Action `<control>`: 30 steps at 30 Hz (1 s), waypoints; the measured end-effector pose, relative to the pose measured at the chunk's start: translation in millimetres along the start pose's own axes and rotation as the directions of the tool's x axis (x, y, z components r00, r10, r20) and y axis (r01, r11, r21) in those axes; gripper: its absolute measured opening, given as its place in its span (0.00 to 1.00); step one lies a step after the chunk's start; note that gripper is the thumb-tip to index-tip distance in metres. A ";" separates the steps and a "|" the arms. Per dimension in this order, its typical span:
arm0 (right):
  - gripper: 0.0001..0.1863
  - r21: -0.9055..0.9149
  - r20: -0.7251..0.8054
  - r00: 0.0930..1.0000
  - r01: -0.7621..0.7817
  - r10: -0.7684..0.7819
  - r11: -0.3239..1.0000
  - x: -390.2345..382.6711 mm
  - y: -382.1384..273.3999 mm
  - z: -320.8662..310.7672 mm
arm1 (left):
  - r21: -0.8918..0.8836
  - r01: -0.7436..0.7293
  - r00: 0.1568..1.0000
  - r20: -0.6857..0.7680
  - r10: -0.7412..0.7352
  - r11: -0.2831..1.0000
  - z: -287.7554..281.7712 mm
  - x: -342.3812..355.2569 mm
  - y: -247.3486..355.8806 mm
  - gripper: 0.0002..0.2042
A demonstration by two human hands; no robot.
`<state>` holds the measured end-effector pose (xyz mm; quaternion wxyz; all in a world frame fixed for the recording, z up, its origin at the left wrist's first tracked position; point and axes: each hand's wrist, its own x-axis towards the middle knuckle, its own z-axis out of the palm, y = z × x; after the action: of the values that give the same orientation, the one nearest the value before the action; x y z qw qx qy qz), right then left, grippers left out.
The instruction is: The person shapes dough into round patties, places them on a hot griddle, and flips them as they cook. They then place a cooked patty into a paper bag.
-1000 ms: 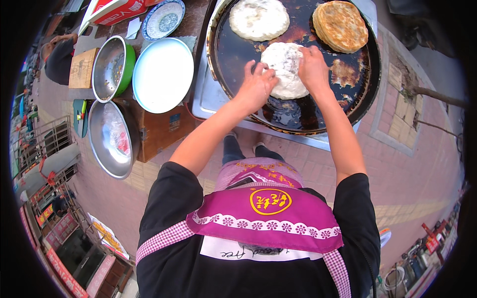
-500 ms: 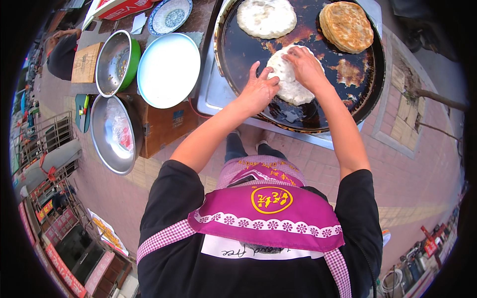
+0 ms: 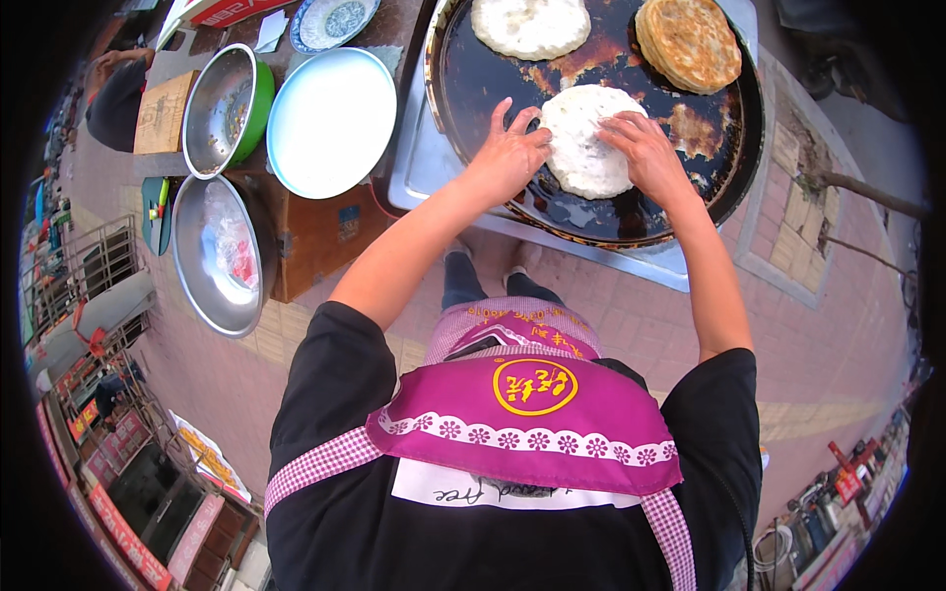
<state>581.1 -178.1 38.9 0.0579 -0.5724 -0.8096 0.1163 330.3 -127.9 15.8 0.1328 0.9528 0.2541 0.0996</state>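
A pale round flatbread [image 3: 589, 118] lies on the dark, oily griddle pan [image 3: 483, 98], close to its near side. My right hand [image 3: 645, 153] is open, its fingers resting on the bread's right edge. At the bread's left edge is my left hand [image 3: 510, 156], also open, fingers spread and fingertips touching or very near the rim. Farther back on the pan lies a second pale flatbread [image 3: 532, 25]. To its right sits a stack of browned flatbreads [image 3: 690, 44].
Left of the pan are a white round tray [image 3: 332, 123], a green-sided metal bowl [image 3: 222, 113], a blue-patterned plate [image 3: 335, 20] and a wooden block [image 3: 163, 113]. A large steel bowl [image 3: 212, 286] holding a plastic bag stands nearer. A person [image 3: 118, 103] is at the far left.
My right hand has moved from the top of the near flatbread to its right edge. The bread now shows a rounder, fuller outline. My left hand stays by its left edge.
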 end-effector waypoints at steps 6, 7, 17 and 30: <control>0.22 -0.042 -0.100 0.985 0.134 -0.137 0.990 -9.1 -0.1 -0.6 | 0.008 -0.006 0.997 0.075 0.005 1.000 0.9 -1.6 5.6 0.12; 0.22 -0.028 -0.049 0.993 0.104 -0.105 0.994 -9.3 -0.8 -1.8 | 0.023 -0.006 0.998 0.062 0.005 1.000 0.8 -1.4 6.3 0.12; 0.22 0.142 -0.057 0.996 0.076 -0.069 0.987 -11.3 -10.4 10.0 | 0.042 -0.030 0.991 0.130 0.024 0.999 4.5 6.0 31.2 0.16; 0.17 0.207 -0.132 0.990 0.067 -0.040 0.976 -32.7 -8.2 0.0 | -0.035 0.026 0.996 0.091 -0.023 0.999 1.3 -1.8 31.8 0.17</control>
<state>584.6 -211.4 42.3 0.1728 -0.5474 -0.8024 0.1634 343.7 -155.7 24.0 0.1625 0.9506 0.2576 0.0593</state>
